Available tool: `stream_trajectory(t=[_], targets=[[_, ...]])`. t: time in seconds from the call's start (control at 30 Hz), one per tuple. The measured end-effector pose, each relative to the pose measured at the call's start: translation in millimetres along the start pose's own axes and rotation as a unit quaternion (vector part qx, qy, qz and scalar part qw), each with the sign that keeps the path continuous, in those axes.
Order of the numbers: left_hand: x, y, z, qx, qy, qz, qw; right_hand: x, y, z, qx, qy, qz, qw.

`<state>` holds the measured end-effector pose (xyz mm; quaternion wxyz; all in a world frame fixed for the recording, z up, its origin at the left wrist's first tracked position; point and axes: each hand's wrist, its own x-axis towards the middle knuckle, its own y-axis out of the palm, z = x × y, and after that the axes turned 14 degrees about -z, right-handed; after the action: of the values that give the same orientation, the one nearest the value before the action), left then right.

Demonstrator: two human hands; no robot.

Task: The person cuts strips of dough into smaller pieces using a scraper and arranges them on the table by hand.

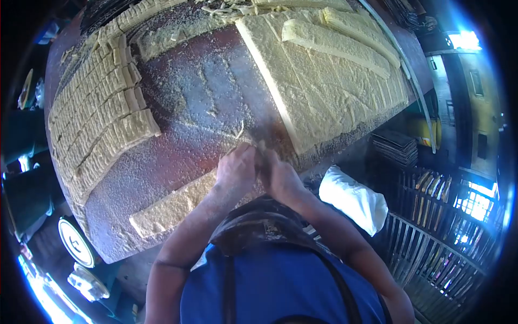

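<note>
Close together at the table's front edge are my left hand [237, 166] and my right hand [283, 176]. Both have curled fingers; whatever lies between them is hidden and slightly smeared. A long crumb-coated dough strip [174, 205] runs along the front edge and passes behind my left wrist. Just beyond my fingers lies a thin scrap [240, 128]. Right of my hands spreads a large crumb-covered dough sheet [329, 92], with two thick dough strips [340, 47] on top. At the left, rows of cut dough pieces [102, 105] lie side by side.
Loose crumbs cover the reddish table [189, 146]. A white sack [353, 200] stands beside my right arm. Dark stacked trays [395, 148] and a slatted rack [431, 232] are at the right. A round white lid [76, 242] is below the table's left corner.
</note>
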<state>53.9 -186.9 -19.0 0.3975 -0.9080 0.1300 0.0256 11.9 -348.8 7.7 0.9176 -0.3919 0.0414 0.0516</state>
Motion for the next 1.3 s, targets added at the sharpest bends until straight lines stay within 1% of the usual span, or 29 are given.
stream_trajectory(t=[0.07, 0.1, 0.17, 0.2, 0.27, 0.3, 0.33, 0.37, 0.4, 0.47, 0.5, 0.53, 0.57, 0.63, 0.67, 0.73, 0.77, 0.8, 0.83, 0.87, 0.93, 0.97, 1.0, 1.03, 1.07, 1.13, 1.17, 1.23, 1.3], targets=[[1, -11, -4, -0.002, -0.008, -0.008, 1.0, 14, 15, -10, 0.041, 0.039, 0.01, 0.998], [-4, -10, -4, -0.021, 0.015, -0.031, 0.999, 15, 13, -16, 0.008, 0.039, 0.008, 0.999], [-5, -7, 0, -0.032, 0.046, -0.065, 0.996, 20, -9, -26, 0.041, 0.072, 0.02, 0.996], [-2, -4, 6, -0.073, 0.022, -0.049, 0.996, 26, -25, -33, 0.065, 0.103, 0.041, 0.992], [-3, -2, -2, -0.109, -0.01, -0.038, 0.993, 24, -57, -53, 0.113, 0.061, 0.002, 0.992], [2, -2, -12, -0.032, -0.054, -0.069, 0.996, 24, -74, -61, 0.158, 0.028, -0.038, 0.986], [9, -2, -23, 0.044, -0.1, -0.1, 0.989, 27, -89, -68, 0.162, 0.012, -0.03, 0.986], [19, 0, -38, 0.054, -0.154, -0.043, 0.986, 30, -103, -73, 0.132, 0.003, -0.052, 0.99], [24, 6, -50, 0.059, -0.16, -0.059, 0.984, 32, -114, -75, 0.122, -0.009, -0.063, 0.99], [32, 24, -67, 0.209, -0.089, 0.014, 0.974, 34, -132, -83, 0.115, -0.035, -0.072, 0.99], [28, 43, -64, 0.241, -0.026, -0.079, 0.967, 34, -140, -90, 0.104, -0.029, -0.048, 0.993], [34, 48, -67, 0.247, -0.026, -0.088, 0.965, 32, -147, -95, 0.092, -0.019, -0.026, 0.995], [36, 52, -68, 0.228, -0.073, -0.061, 0.969, 28, -152, -100, 0.08, -0.006, -0.002, 0.997], [37, 33, -83, 0.16, -0.101, 0.001, 0.982, 19, -161, -108, 0.098, -0.017, -0.005, 0.995], [47, 35, -73, 0.163, -0.1, -0.005, 0.982, 18, -164, -112, 0.111, -0.026, -0.007, 0.993], [68, 48, -40, 0.118, -0.166, 0.033, 0.979, 13, -165, -127, 0.119, -0.034, -0.018, 0.992], [78, 38, -33, 0.077, -0.103, 0.001, 0.992, 11, -166, -132, 0.125, -0.039, -0.029, 0.991], [93, 28, -25, 0.025, -0.155, -0.014, 0.987, 10, -168, -133, 0.125, -0.042, -0.029, 0.991], [108, 18, -20, -0.027, -0.207, -0.029, 0.978, 9, -170, -134, 0.138, -0.001, -0.009, 0.99], [123, 4, -27, -0.043, -0.197, -0.094, 0.975, 9, -170, -133, 0.15, 0.041, 0.011, 0.988], [149, -37, -61, -0.085, -0.204, -0.182, 0.958, 9, -169, -121, 0.147, 0.033, 0.028, 0.988], [158, -55, -75, -0.054, -0.148, -0.295, 0.942, 8, -165, -114, 0.144, 0.025, 0.042, 0.988], [167, -64, -76, -0.071, -0.091, -0.364, 0.924, 9, -158, -109, 0.143, 0.031, 0.047, 0.988], [171, -75, -82, -0.106, -0.06, -0.383, 0.916, 9, -150, -102, 0.117, -0.042, 0.033, 0.992], [163, -85, -93, -0.107, -0.061, -0.377, 0.918, 9, -140, -95, 0.091, -0.116, 0.016, 0.989], [141, -94, -107, -0.097, -0.032, -0.316, 0.943, 5, -116, -76, 0.069, -0.102, 0.001, 0.992], [130, -81, -91, -0.067, 0.052, -0.31, 0.947, 3, -103, -66, 0.046, -0.095, -0.013, 0.994], [96, -69, -63, -0.016, 0.047, -0.126, 0.991, 2, -74, -51, -0.001, -0.076, -0.028, 0.997], [51, -53, -34, 0.051, 0.05, -0.039, 0.997, 7, -41, -44, -0.051, -0.028, -0.008, 0.998]])
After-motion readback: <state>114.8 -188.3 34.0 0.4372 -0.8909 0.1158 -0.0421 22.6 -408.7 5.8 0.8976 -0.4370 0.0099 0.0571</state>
